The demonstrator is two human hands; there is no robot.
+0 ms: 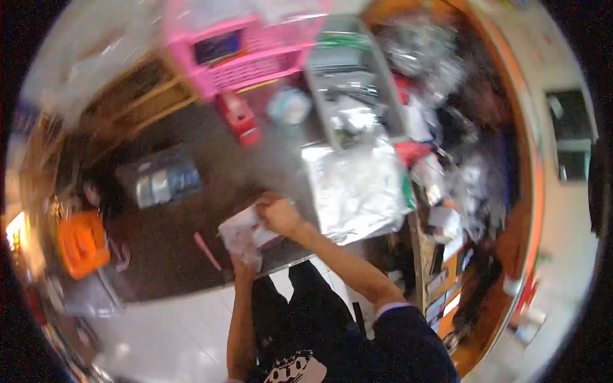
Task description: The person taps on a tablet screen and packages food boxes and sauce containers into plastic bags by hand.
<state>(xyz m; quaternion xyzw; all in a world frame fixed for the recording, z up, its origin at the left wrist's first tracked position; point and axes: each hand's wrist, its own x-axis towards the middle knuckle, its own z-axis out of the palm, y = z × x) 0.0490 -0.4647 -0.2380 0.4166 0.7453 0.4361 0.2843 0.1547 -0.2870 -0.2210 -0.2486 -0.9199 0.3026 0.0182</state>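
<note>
Near the front edge of a dark table (153,262), a small white packet or paper (237,225) lies between my two hands. My left hand (246,254) is at its lower side, largely covered by clear plastic, so its fingers are blurred. My right hand (279,216) is at the packet's upper right, with fingers bent together; what they pinch is too blurred to make out. A pink stick-like item (207,251) lies left of my hands. Right of them is a shiny clear plastic bag (357,188) with white contents.
A pink basket (255,71) stands at the back, with a red stapler-like object (239,119) and a roll of tape (289,106) before it. A grey bin (388,83) holds packets. At left are a plastic-wrapped pack (167,182) and an orange container (83,244).
</note>
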